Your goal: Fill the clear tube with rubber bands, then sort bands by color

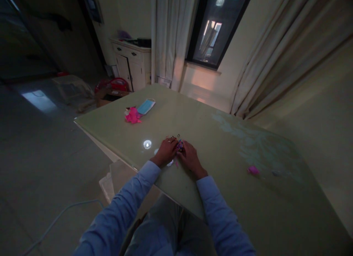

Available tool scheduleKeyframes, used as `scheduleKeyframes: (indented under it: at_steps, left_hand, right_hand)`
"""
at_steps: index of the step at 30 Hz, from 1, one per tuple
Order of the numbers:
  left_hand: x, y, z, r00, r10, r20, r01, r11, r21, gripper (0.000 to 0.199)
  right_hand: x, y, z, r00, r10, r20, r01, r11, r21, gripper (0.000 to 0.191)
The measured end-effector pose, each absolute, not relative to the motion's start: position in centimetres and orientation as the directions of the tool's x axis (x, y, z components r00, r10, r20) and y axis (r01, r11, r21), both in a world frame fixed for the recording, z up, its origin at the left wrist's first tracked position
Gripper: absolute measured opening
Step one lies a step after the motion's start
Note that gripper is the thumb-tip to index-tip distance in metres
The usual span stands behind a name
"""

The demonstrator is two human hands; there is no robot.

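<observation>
One small multicoloured bundle (180, 146), purple and blue in part, is held low over a pale green table (193, 116), near the edge closest to the person. Most of it is covered by fingers, so its long axis cannot be told; just beyond it a small dark loop (178, 135) is seen, directed away from the person, its attachment unclear. Left hand (167, 150), ring worn: fingers curled inward, the bundle's left side grasped. Right hand (190, 157): fingers bent, the bundle's right side grasped. Farther off to the left, one crumpled bright pink item (133, 115) is placed just beside one blue face mask (146, 106), which is laid aslant. Well apart to the right, one small pink piece (253, 170) is set down.
</observation>
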State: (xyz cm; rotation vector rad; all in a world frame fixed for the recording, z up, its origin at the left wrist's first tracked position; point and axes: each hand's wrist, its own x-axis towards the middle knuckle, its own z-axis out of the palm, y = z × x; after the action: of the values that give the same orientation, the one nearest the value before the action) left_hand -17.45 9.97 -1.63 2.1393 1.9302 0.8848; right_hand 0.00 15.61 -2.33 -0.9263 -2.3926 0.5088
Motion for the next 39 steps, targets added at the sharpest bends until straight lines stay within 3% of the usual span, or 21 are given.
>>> scheduleKeyframes:
  at_steps: [4,8,14,18,24,27,30,33,36,39]
  left_hand:
    - [-17.4,10.4,-1.9,0.012,0.938,0.347,0.849,-0.193,0.492,0.038]
    - [-17.6,10.9,-2.0,-0.031,0.929,0.368,0.808,-0.194,0.557,0.031]
    - [-17.7,10.2,-2.2,-0.130,0.892,0.433,0.652,-0.253,0.715,0.032]
    - [-17.4,8.8,-1.6,-0.174,0.886,0.429,0.516,-0.289,0.807,0.032]
    - [-16.1,7.9,-0.5,-0.411,0.874,0.261,0.122,-0.231,0.965,0.038]
    - [-15.4,8.9,-0.2,-0.488,0.856,0.168,-0.114,-0.254,0.960,0.040]
    - [-15.0,9.9,-0.1,-0.489,0.863,0.128,-0.234,-0.271,0.934,0.040]
    - [-15.5,9.7,0.0,-0.460,0.878,0.134,-0.169,-0.235,0.957,0.038]
    - [-16.5,8.4,-0.3,-0.478,0.855,0.203,0.125,-0.163,0.979,0.037]
    - [-16.8,6.6,-1.0,-0.513,0.803,0.302,0.435,-0.060,0.898,0.045]
  right_hand:
    - [-0.8,16.2,-1.2,-0.687,0.650,0.324,0.517,0.751,-0.410,0.056]
    - [-0.6,16.8,-0.7,-0.703,0.632,0.325,0.511,0.767,-0.388,0.034]
    - [1.2,16.7,-1.0,-0.605,0.667,0.435,0.401,0.728,-0.556,0.031]
    - [2.6,16.4,-1.1,-0.524,0.747,0.408,0.367,0.631,-0.683,0.036]
    - [3.8,15.8,-1.3,-0.412,0.867,0.282,0.302,0.421,-0.855,0.044]
    - [3.8,15.3,-1.1,-0.368,0.904,0.218,0.238,0.318,-0.918,0.050]
    - [4.0,14.9,-0.8,-0.389,0.907,0.163,0.178,0.247,-0.952,0.055]
    - [4.4,15.0,-0.8,-0.433,0.889,0.148,0.204,0.256,-0.945,0.055]
    - [4.5,15.3,-1.3,-0.463,0.869,0.173,0.308,0.341,-0.888,0.060]
    - [3.8,15.3,-2.2,-0.497,0.838,0.225,0.382,0.444,-0.811,0.071]
